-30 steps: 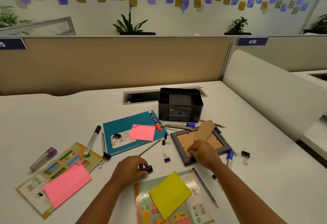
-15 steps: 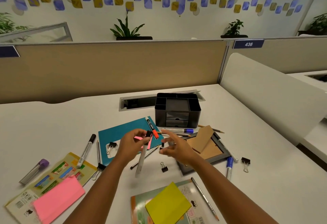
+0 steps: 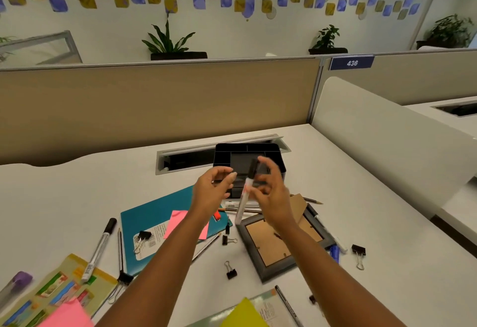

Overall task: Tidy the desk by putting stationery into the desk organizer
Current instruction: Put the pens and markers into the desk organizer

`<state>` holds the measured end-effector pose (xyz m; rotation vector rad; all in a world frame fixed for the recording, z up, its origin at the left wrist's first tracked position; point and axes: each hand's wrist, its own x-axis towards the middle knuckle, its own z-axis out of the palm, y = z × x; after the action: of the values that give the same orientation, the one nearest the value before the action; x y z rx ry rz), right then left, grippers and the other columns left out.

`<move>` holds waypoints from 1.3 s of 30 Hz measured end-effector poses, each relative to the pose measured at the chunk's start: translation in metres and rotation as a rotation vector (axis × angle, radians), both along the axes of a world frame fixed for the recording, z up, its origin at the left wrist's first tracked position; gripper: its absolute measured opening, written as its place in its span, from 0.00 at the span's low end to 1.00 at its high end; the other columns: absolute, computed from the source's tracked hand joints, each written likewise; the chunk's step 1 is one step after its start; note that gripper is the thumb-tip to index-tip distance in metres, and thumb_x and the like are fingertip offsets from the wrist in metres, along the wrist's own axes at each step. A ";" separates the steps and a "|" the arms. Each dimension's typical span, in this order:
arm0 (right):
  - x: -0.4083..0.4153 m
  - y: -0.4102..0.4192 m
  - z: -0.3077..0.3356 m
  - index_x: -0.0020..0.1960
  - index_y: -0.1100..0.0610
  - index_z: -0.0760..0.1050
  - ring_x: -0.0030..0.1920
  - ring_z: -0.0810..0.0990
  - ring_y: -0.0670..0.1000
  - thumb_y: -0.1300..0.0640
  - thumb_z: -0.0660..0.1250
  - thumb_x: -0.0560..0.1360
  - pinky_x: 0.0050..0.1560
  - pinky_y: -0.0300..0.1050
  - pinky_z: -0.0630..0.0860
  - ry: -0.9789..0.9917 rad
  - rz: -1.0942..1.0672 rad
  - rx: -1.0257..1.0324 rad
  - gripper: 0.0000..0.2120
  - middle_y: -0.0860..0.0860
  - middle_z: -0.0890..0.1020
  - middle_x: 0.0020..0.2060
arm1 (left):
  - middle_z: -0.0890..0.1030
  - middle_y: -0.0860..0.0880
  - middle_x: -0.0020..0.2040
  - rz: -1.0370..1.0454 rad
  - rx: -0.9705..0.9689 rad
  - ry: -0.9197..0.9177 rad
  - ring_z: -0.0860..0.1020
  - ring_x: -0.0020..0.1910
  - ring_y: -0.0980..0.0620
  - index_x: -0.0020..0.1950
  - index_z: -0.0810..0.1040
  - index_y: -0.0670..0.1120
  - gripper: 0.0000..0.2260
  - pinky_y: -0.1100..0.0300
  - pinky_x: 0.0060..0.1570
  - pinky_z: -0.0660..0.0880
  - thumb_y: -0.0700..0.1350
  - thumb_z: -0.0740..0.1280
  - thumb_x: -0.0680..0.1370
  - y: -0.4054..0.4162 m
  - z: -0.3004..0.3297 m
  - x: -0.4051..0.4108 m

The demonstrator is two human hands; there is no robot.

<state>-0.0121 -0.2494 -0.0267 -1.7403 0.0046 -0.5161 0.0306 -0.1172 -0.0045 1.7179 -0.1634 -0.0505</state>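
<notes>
Right hand (image 3: pixel 268 192) pinches a white-barrelled marker with black cap (image 3: pixel 246 190), held upright just in front of the black plastic desk organizer (image 3: pixel 247 150) at twelve o'clock. Left hand (image 3: pixel 214 187) is loosely curled, holding nothing. Organizer compartments appear empty — task barely begun. Markers, pencils and black binder clips (image 3: pixel 231 272) litter the white tabletop (image 3: pixel 77 192).

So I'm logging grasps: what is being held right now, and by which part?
The right hand pinches a black-capped white marker on its upper barrel, just below the cap. The left hand holds nothing.
</notes>
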 end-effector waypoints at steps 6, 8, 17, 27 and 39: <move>0.033 -0.051 0.017 0.62 0.46 0.58 0.45 0.81 0.47 0.65 0.67 0.73 0.43 0.33 0.79 -0.311 -0.531 -0.106 0.27 0.53 0.77 0.53 | 0.77 0.44 0.64 0.097 0.745 -0.080 0.78 0.56 0.46 0.64 0.76 0.48 0.15 0.61 0.46 0.75 0.38 0.63 0.78 0.018 -0.040 0.037; 0.044 -0.061 0.015 0.61 0.47 0.57 0.47 0.81 0.52 0.65 0.68 0.72 0.45 0.35 0.78 -0.323 -0.595 -0.169 0.27 0.58 0.78 0.55 | 0.72 0.45 0.69 -0.107 1.038 -0.109 0.74 0.64 0.45 0.68 0.72 0.50 0.21 0.59 0.57 0.74 0.34 0.62 0.77 0.021 -0.050 0.043; 0.069 -0.073 -0.027 0.60 0.44 0.55 0.50 0.81 0.57 0.60 0.68 0.73 0.48 0.43 0.75 -0.065 -0.609 -0.361 0.27 0.58 0.80 0.54 | 0.72 0.50 0.67 -0.380 1.293 -0.362 0.70 0.66 0.50 0.66 0.73 0.50 0.15 0.59 0.61 0.69 0.44 0.57 0.81 0.033 -0.069 0.056; 0.070 -0.077 -0.050 0.65 0.53 0.68 0.57 0.74 0.56 0.58 0.65 0.75 0.54 0.40 0.65 0.037 -0.565 -0.457 0.19 0.57 0.78 0.57 | 0.81 0.49 0.57 -0.209 1.076 -0.472 0.76 0.58 0.51 0.59 0.78 0.50 0.11 0.60 0.55 0.69 0.49 0.63 0.78 0.041 -0.072 0.059; 0.055 -0.034 -0.005 0.61 0.51 0.69 0.52 0.76 0.39 0.59 0.69 0.72 0.49 0.28 0.74 -0.247 -0.189 -0.160 0.20 0.49 0.78 0.52 | 0.81 0.54 0.43 -0.011 0.391 -0.522 0.79 0.42 0.54 0.52 0.80 0.44 0.11 0.61 0.43 0.77 0.46 0.71 0.72 -0.012 -0.008 0.052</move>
<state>0.0427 -0.2831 -0.0320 -1.8308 -0.0488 -0.8893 0.0824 -0.1291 -0.0130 2.0909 -0.5799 0.3842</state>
